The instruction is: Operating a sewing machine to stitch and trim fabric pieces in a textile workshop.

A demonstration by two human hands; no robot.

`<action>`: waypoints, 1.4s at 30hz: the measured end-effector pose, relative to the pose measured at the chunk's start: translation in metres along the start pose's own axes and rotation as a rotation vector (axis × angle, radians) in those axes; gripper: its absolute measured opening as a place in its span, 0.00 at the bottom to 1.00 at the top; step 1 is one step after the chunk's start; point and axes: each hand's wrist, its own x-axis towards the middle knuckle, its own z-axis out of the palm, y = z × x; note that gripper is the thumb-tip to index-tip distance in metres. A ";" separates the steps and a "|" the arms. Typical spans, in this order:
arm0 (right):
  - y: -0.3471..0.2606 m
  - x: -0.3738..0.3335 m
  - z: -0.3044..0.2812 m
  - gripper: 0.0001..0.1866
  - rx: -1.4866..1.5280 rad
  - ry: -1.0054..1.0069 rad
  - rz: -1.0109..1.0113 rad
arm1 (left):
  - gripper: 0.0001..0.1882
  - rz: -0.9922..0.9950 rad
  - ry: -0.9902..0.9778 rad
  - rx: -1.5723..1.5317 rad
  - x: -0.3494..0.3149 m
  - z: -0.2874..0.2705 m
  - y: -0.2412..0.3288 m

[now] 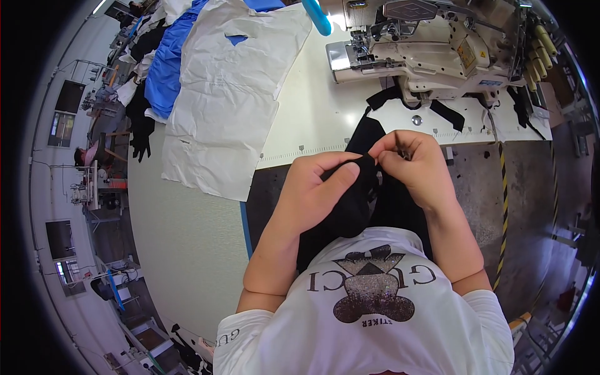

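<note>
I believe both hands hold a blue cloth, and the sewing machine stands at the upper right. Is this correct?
The colour is wrong: the head view shows black cloth in the left hand and right hand. The sewing machine does stand there.

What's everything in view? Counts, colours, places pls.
sewing machine: one, off-white, top right
thread cones: several, yellowish, right of machine
table: one, white, under machine
pale surface: one, whitish, left
paper sheet: one, white, creased, upper left
blue cloth: count unclear, blue, left of paper
black scraps: several, black, table's near side
black cloth: count unclear, black, between hands
striped tape: at least one strip, yellow-black, floor right
far-left background: cluttered, too small to count
shirt: one, white with dark print, bottom centre
left hand: one, bare, centre, pinching black cloth
right hand: one, bare, right of centre, pinching black cloth
</note>
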 end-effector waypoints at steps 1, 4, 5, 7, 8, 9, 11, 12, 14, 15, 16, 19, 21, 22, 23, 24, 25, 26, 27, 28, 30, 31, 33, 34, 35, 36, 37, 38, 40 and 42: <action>-0.001 -0.001 -0.001 0.06 0.052 -0.006 -0.033 | 0.14 -0.048 -0.014 -0.150 0.000 -0.002 -0.002; -0.004 -0.004 -0.003 0.05 0.044 0.022 -0.106 | 0.16 -0.142 -0.034 -0.333 0.003 -0.008 -0.006; -0.005 -0.005 -0.003 0.05 0.011 0.039 -0.138 | 0.16 -0.126 -0.058 -0.379 0.003 -0.009 -0.007; -0.006 -0.008 -0.002 0.05 -0.028 0.065 -0.181 | 0.17 -0.134 -0.096 -0.450 0.003 -0.010 -0.007; -0.007 -0.009 -0.001 0.04 -0.034 0.075 -0.194 | 0.17 -0.138 -0.099 -0.465 0.003 -0.009 -0.007; -0.008 -0.010 -0.001 0.04 -0.036 0.080 -0.213 | 0.18 -0.142 -0.103 -0.481 0.003 -0.009 -0.007; -0.008 -0.012 -0.002 0.05 -0.059 0.098 -0.193 | 0.18 -0.145 -0.111 -0.510 0.002 -0.009 -0.008; -0.008 -0.013 -0.002 0.05 -0.061 0.102 -0.195 | 0.18 -0.144 -0.115 -0.524 0.003 -0.009 -0.009; -0.008 -0.014 -0.003 0.05 -0.068 0.120 -0.223 | 0.17 -0.150 -0.116 -0.537 0.003 -0.009 -0.011; -0.007 -0.014 -0.004 0.05 -0.068 0.129 -0.242 | 0.17 -0.157 -0.113 -0.536 0.003 -0.009 -0.012; -0.007 -0.014 -0.004 0.06 -0.119 0.138 -0.309 | 0.17 -0.163 -0.110 -0.536 0.003 -0.009 -0.013; -0.007 -0.012 -0.004 0.08 -0.266 0.163 -0.499 | 0.17 -0.160 -0.109 -0.540 0.004 -0.007 -0.012; -0.008 -0.013 -0.001 0.09 -0.351 0.177 -0.609 | 0.17 -0.158 -0.096 -0.488 0.004 -0.004 -0.008; -0.009 -0.013 0.000 0.10 -0.427 0.193 -0.684 | 0.17 -0.157 -0.087 -0.467 0.003 -0.002 -0.005; -0.009 -0.013 0.002 0.10 -0.504 0.209 -0.760 | 0.17 -0.161 -0.092 -0.448 0.003 0.000 -0.003; -0.010 -0.013 0.003 0.11 -0.582 0.224 -0.837 | 0.17 -0.165 -0.096 -0.434 0.002 0.001 0.000; -0.011 -0.012 0.004 0.11 -0.661 0.230 -0.914 | 0.17 -0.147 -0.105 -0.434 0.002 0.002 0.002; -0.012 -0.011 0.005 0.11 -0.736 0.232 -0.965 | 0.17 -0.147 -0.112 -0.371 0.002 0.003 0.003; -0.013 -0.011 0.005 0.11 -0.811 0.234 -1.016 | 0.17 -0.126 -0.125 -0.322 0.002 0.002 0.004; -0.013 -0.010 0.005 0.11 -0.887 0.238 -1.067 | 0.17 -0.112 -0.137 -0.274 0.003 0.002 0.004; -0.014 -0.011 0.006 0.11 -0.990 0.225 -1.087 | 0.16 -0.088 -0.153 -0.235 0.003 0.002 0.004; -0.014 -0.012 0.006 0.11 -1.042 0.220 -1.097 | 0.16 -0.080 -0.154 -0.211 0.003 0.003 0.003; -0.014 -0.009 0.004 0.10 -0.988 0.197 -1.073 | 0.16 -0.078 -0.134 -0.238 0.002 0.005 0.002; -0.014 -0.007 0.003 0.10 -0.962 0.188 -1.062 | 0.16 -0.071 -0.126 -0.258 0.001 0.006 0.001; -0.015 -0.006 0.000 0.10 -0.868 0.204 -1.024 | 0.16 -0.082 -0.125 -0.270 0.002 0.005 0.000; -0.016 -0.005 -0.004 0.09 -0.775 0.218 -0.986 | 0.16 -0.088 -0.126 -0.294 0.003 0.003 0.000; -0.017 -0.005 -0.007 0.09 -0.682 0.232 -0.940 | 0.16 -0.126 -0.123 -0.307 0.004 0.001 -0.001; -0.017 -0.005 -0.010 0.08 -0.640 0.252 -0.886 | 0.16 -0.097 -0.126 -0.307 0.003 -0.001 -0.001; -0.018 -0.006 -0.013 0.08 -0.552 0.298 -0.765 | 0.16 -0.074 -0.125 -0.301 0.000 -0.006 -0.001; -0.018 -0.007 -0.013 0.08 -0.560 0.237 -0.813 | 0.15 -0.135 -0.114 -0.340 0.002 -0.003 -0.003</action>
